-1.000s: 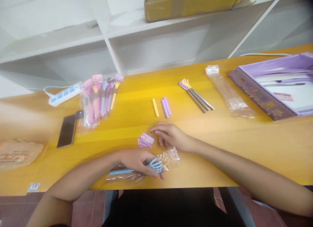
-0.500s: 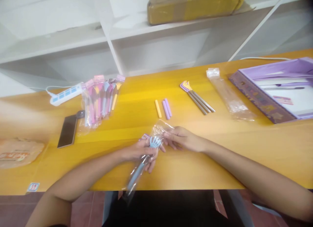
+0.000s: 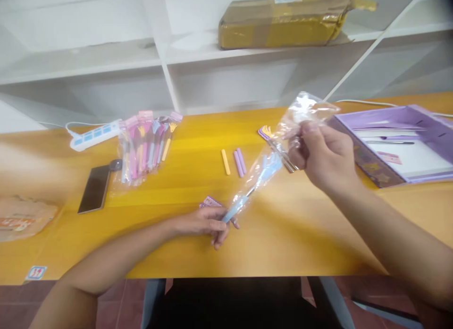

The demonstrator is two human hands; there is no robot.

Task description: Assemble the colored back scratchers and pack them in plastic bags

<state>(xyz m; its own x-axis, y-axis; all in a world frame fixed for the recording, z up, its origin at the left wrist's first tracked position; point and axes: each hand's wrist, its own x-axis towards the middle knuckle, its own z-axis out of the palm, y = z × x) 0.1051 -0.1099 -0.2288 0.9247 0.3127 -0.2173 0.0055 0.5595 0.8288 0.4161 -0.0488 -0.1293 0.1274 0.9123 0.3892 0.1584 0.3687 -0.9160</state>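
A light-blue back scratcher with a hand-shaped head slants up to the right inside a clear plastic bag. My left hand is closed on its handle end, low over the table. Higher up on the right, my right hand grips the bag near its top, past the scratcher's head. A small purple card shows just behind my left fingers. Beyond the bag lie one yellow handle sleeve and two purple handle sleeves. Metal-rod back scratchers with yellow and purple heads are partly hidden by the bag.
Bagged back scratchers lie in a bundle at the back left, by a power strip and a dark phone. A purple box stands at right. A taped carton sits on the shelf above. A plastic packet is far left.
My right hand has moved up and right, drawing the bag's top with it. The scratcher now points up to the right, and my left hand holds it nearer its handle end.
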